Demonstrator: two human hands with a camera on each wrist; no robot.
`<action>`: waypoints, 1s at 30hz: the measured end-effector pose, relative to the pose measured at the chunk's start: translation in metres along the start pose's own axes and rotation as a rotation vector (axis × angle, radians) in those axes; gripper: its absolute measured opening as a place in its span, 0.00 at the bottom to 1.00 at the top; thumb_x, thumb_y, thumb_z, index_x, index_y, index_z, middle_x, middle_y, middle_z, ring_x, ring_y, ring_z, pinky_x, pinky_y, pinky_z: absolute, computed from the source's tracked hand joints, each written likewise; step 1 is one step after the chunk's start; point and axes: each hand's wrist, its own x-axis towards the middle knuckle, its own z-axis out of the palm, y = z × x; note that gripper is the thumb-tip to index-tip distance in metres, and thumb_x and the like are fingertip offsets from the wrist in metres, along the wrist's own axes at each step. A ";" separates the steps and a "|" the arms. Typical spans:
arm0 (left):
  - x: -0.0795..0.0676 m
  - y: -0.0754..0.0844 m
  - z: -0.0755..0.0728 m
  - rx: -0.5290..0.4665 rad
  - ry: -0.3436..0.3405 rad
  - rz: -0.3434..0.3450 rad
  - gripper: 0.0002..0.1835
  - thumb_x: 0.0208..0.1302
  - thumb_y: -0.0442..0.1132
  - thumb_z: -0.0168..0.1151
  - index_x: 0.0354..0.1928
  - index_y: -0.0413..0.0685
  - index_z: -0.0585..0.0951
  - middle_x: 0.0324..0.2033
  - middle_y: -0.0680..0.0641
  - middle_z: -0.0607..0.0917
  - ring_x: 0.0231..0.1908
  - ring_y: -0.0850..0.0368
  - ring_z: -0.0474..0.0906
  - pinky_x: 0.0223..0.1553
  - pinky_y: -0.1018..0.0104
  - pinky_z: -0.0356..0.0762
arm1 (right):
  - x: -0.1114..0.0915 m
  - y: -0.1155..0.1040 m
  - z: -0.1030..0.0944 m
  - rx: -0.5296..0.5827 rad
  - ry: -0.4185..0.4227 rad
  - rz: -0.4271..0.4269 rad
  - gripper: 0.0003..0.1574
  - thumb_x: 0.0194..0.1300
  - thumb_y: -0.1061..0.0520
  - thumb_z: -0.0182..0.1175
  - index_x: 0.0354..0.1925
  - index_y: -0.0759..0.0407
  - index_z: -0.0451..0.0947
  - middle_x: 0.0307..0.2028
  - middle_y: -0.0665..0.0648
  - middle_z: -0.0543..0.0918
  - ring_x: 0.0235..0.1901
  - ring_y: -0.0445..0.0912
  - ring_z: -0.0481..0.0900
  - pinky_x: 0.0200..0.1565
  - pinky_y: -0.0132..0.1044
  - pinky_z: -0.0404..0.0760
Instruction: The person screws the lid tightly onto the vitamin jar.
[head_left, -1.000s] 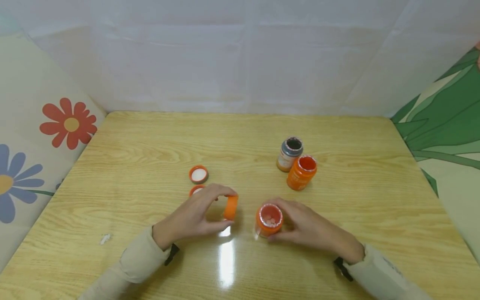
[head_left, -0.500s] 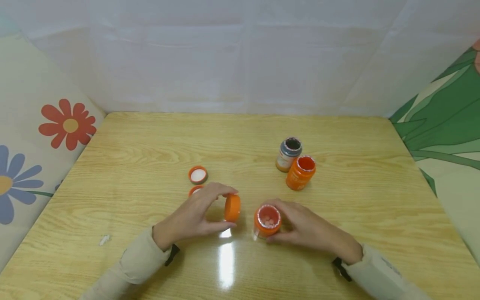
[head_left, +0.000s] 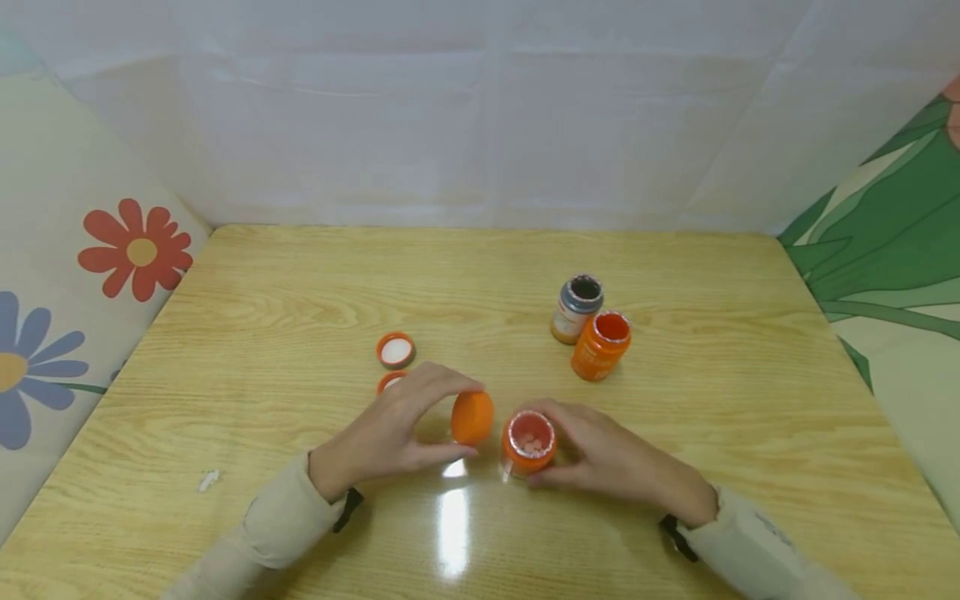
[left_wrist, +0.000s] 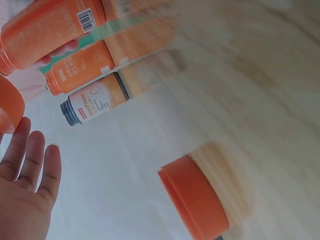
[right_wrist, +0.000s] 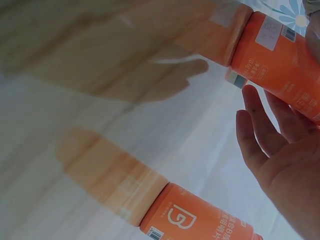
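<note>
My left hand [head_left: 386, 421] pinches an orange screw cap [head_left: 472, 418] between thumb and fingertips, tilted on edge above the table. In the left wrist view part of that cap [left_wrist: 11, 105] shows at the left edge. Just to its right, my right hand [head_left: 600, 450] grips an orange pill bottle [head_left: 517, 463] from the right side. This bottle is upright and uncapped, with several pale tablets [head_left: 531, 444] inside. In the right wrist view the bottle [right_wrist: 277, 60] shows its label and barcode, its base on the table.
Behind the right hand stand two uncapped bottles, one grey and white [head_left: 573, 315], one orange [head_left: 598, 352]. Two caps lie inner side up on the left: the farther cap [head_left: 396, 350] shows whole, the nearer cap [head_left: 392, 381] is partly behind my left hand. A white cloth [head_left: 480, 117] hangs behind the table.
The left hand has turned the cap from edge-on so its flat top now faces the camera, shifting it slightly right. The right hand has moved the bottle a little left, closer to the cap.
</note>
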 end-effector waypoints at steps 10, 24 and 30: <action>0.002 0.003 0.000 0.017 -0.012 -0.014 0.35 0.51 0.51 0.78 0.60 0.46 0.79 0.51 0.51 0.82 0.52 0.58 0.77 0.54 0.65 0.79 | 0.004 -0.003 0.002 0.005 -0.005 -0.022 0.40 0.54 0.46 0.75 0.63 0.46 0.70 0.55 0.41 0.82 0.55 0.38 0.79 0.59 0.46 0.78; 0.011 0.010 0.000 0.017 -0.005 0.036 0.32 0.52 0.52 0.77 0.57 0.48 0.78 0.50 0.54 0.82 0.50 0.60 0.76 0.54 0.68 0.76 | 0.006 -0.007 0.005 0.001 -0.013 -0.017 0.41 0.55 0.46 0.74 0.64 0.46 0.69 0.54 0.43 0.82 0.52 0.37 0.79 0.57 0.43 0.80; 0.015 0.012 0.002 0.056 -0.015 0.067 0.32 0.53 0.53 0.76 0.58 0.49 0.79 0.50 0.53 0.83 0.50 0.60 0.75 0.54 0.69 0.76 | 0.007 -0.007 0.006 -0.017 -0.008 -0.036 0.43 0.56 0.44 0.72 0.66 0.46 0.67 0.57 0.44 0.81 0.54 0.38 0.79 0.58 0.44 0.80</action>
